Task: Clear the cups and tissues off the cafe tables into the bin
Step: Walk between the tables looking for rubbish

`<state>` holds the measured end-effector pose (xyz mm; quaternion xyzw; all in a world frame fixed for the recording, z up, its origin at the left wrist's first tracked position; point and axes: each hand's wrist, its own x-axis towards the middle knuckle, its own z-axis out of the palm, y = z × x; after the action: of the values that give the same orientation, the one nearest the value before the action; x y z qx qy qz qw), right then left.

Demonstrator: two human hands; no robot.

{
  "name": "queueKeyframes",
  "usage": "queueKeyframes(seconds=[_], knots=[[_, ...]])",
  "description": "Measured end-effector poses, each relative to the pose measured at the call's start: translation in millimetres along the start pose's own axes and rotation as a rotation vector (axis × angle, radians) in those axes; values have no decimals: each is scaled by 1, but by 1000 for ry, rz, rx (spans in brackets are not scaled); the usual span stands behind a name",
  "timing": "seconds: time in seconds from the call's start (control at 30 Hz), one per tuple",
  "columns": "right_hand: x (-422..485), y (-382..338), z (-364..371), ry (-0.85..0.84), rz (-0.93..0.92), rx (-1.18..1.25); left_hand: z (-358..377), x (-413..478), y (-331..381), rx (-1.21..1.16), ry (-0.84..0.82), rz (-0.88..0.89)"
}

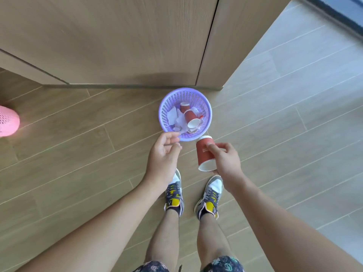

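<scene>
A purple mesh bin [206, 107] stands on the floor by a wooden cabinet. Inside it lie red paper cups [190, 117] and crumpled white tissues [173, 115]. My right hand [225, 160] grips another red paper cup [204, 154] just in front of the bin's near rim, tilted with its base toward the bin and its mouth toward me. My left hand [164, 154] hovers at the near left rim with loosely curled fingers, thumb and forefinger apart. A white tissue tip [181, 131] shows right beyond its fingertips, over the bin.
The wooden cabinet [117, 40] rises directly behind the bin. A pink shoe [7, 120] of another person is at the far left edge. My own feet [193, 195] stand just short of the bin on plank flooring, which turns grey to the right.
</scene>
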<state>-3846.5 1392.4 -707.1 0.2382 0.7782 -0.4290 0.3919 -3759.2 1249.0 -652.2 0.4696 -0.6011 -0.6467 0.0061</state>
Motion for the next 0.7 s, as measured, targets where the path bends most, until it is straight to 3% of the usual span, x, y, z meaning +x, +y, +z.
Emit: queueKeyframes(seconds=[0.33,0.7], knots=[[96,-31,34,-9,257,232,-5,19,-24,-11,13,3],[68,44,6,54,198,148,-4,22,-18,-41,3,1]])
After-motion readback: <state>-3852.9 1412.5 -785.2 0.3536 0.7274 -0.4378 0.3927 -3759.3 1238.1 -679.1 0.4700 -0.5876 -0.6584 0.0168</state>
